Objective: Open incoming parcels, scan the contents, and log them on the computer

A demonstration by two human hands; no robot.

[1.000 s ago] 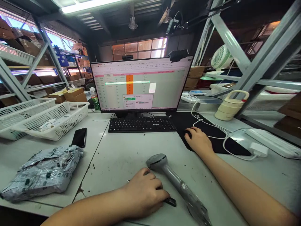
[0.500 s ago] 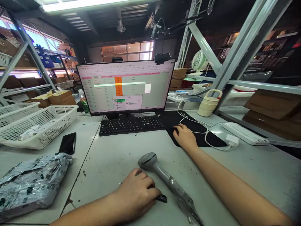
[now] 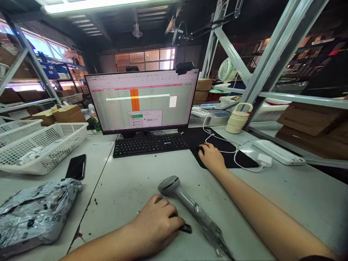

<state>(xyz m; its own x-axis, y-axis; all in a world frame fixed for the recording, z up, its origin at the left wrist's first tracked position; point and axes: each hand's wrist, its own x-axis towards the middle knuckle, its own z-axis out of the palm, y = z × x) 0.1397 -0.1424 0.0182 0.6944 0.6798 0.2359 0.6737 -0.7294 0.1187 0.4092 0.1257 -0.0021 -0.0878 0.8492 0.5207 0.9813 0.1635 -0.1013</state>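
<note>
My left hand (image 3: 159,226) rests closed on the white table, its fingers curled around what looks like a slim black box cutter (image 3: 186,228). Only the ribbed black end and a thin tip on the other side show. Right beside it lies a grey handheld barcode scanner (image 3: 170,185), its handle wrapped in clear plastic. Farther off, my right hand (image 3: 212,158) is curled over a dark computer mouse (image 3: 200,148), mostly hidden under the fingers, on a black mouse pad (image 3: 193,139). A black keyboard (image 3: 149,145) lies left of that hand, below a monitor (image 3: 114,112) with a spreadsheet.
At the left are a grey printed plastic parcel (image 3: 35,217), a black phone (image 3: 76,166) and white baskets (image 3: 65,145). A cream cup (image 3: 237,121), a power strip (image 3: 280,152) and white cables stand or lie at the right, by a metal rack post (image 3: 272,65).
The whole view has shifted slightly, so things sit a little farther left. Both hands keep their places on the box cutter and the mouse.
</note>
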